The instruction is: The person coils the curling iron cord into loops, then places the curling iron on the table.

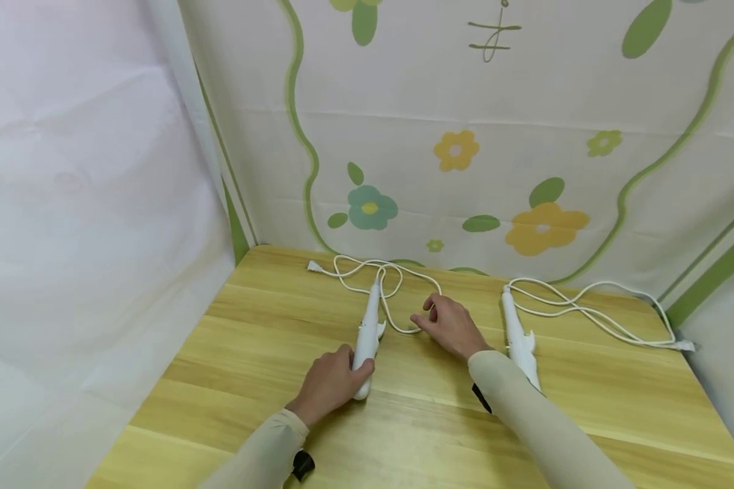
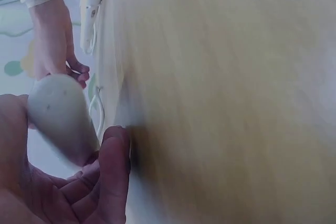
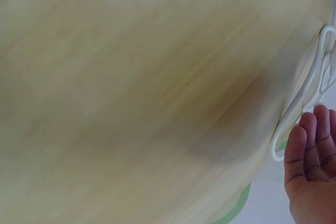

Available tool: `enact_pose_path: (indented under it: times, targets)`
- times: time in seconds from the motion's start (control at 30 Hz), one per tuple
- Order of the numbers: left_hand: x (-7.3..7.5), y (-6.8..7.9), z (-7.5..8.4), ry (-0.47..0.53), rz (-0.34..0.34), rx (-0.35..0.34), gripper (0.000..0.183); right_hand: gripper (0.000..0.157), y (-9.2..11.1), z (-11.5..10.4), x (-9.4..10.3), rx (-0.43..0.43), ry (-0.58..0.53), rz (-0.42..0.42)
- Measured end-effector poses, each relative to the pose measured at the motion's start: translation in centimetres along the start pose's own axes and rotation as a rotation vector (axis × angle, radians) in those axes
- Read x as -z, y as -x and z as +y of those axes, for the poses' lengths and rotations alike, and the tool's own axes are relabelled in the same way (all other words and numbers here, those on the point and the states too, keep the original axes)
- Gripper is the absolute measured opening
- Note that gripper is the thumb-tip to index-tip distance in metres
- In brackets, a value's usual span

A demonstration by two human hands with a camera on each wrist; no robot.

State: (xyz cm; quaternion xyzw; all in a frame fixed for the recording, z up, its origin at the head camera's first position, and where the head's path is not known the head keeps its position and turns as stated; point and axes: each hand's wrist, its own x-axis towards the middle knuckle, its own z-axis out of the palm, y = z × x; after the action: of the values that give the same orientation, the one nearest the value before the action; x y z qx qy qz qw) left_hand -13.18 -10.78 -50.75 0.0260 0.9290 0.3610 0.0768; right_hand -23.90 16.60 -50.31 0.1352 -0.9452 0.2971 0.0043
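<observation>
A white curling iron [image 1: 368, 333] lies lengthwise on the table, its cord leaving the narrow far end. Around its thick near end my left hand [image 1: 330, 380] is curled; in the left wrist view the rounded white tip shows between thumb and fingers. My right hand [image 1: 451, 327] hovers beside the white cord [image 1: 404, 331] of that iron, fingers loosely bent. The right wrist view has those fingers [image 3: 296, 150] fairly straight in front of the cord, with no grip on it visible. To the right lies a second white curling iron [image 1: 518, 336], its near end partly hidden by my right sleeve.
The left iron's plug [image 1: 315, 266] lies near the table's back edge. A second looped cord [image 1: 612, 331] runs to a plug [image 1: 684, 346] by the right edge. Flower-printed cloth [image 1: 404, 163] hangs behind the wooden table [image 1: 232, 380], and pale cloth [image 1: 98, 238] hangs on the left.
</observation>
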Motion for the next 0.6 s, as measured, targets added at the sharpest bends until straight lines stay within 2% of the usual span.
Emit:
enact_pose_path:
  times: [0.17, 0.33, 0.5, 0.6]
  targets:
    - [0.8, 0.2, -1.0, 0.024, 0.036, 0.021, 0.042, 0.026, 0.0, -0.4, -0.4, 0.045, -0.027, 0.015]
    - [1.7, 0.4, -2.0, 0.033, 0.056, 0.04, 0.038, 0.01, 0.0, -0.7, -0.6, 0.096, -0.004, 0.036]
    - [2.7, 0.8, -3.0, 0.061, 0.051, 0.029, 0.037, 0.004, 0.1, -1.0, -0.9, 0.122, 0.012, 0.06]
    - [3.4, 1.1, -3.6, 0.078, 0.066, 0.016, 0.032, 0.006, 0.0, -1.2, -1.0, 0.159, 0.012, 0.073]
